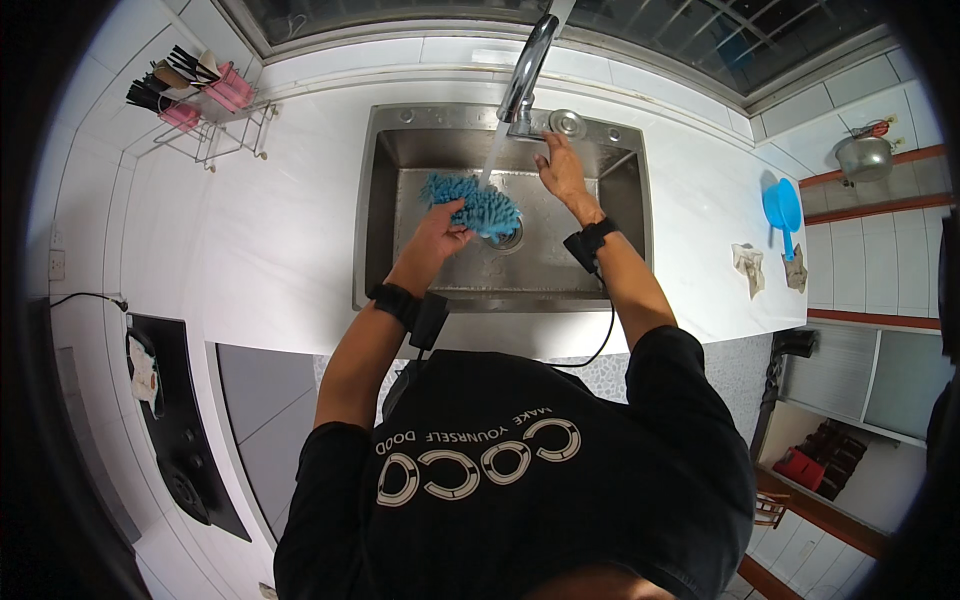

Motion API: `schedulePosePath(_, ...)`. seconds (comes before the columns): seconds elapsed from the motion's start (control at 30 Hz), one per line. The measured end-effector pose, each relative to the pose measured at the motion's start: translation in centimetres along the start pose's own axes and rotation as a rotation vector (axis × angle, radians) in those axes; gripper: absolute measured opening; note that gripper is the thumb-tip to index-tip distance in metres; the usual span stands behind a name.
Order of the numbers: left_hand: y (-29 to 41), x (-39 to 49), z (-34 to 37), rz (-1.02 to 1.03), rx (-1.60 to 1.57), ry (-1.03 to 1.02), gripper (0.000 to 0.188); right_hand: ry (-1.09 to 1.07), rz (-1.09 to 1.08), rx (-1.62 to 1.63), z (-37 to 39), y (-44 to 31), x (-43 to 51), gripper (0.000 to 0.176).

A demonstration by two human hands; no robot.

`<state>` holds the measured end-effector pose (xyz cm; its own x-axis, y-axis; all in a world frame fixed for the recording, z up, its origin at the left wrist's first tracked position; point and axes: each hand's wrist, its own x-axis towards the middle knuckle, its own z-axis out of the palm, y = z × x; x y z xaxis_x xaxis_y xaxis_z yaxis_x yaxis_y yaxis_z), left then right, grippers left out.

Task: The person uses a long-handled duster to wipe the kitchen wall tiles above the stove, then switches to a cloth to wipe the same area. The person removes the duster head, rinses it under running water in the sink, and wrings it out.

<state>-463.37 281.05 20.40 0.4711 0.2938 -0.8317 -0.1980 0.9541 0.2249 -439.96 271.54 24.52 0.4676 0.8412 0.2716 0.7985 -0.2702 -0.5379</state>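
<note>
My left hand (442, 231) grips a blue chenille cleaning cloth or mitt (487, 210) over the stainless steel sink (480, 270). Water (491, 156) runs from the chrome faucet (531, 64) onto the cloth, which partly covers the drain (508, 238). To the right of the stream is my right hand (561, 166), fingers apart, its fingertips at the faucet's lever (527, 136). Whether they press on the lever is hard to tell. A round metal drain cover (568, 124) lies on the sink's back rim, just beyond those fingertips.
A wire rack (214, 139) with pink utensil holders stands at the back left. On the counter's right side are a blue plastic dipper (781, 206) and two crumpled cloths (750, 268). A black cooktop (176, 420) is at the left. A cable hangs from my right wrist.
</note>
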Motion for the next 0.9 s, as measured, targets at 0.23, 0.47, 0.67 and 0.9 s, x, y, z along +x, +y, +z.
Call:
schedulePosePath(0.23,-0.8,0.5,-1.2,-0.007,-0.012,0.017,0.025,0.005,0.405,0.381,5.3,-0.9,-6.5,0.040)
schedulePosePath(0.47,-1.3,0.0,-2.5,-0.051,0.112,-0.243,0.041,-0.410,0.839,1.909,6.7,-3.4,-9.9,0.065)
schedulePosePath(0.67,-0.6,-1.9,-2.2,0.405,0.539,-0.238,0.084,-0.542,0.374,1.159,4.9,-3.5,-9.2,0.050)
schedulePosePath(0.9,-0.9,-1.7,0.1,0.672,1.306,-0.474,0.101,-0.360,0.891,1.097,5.0,-2.5,-7.8,0.030)
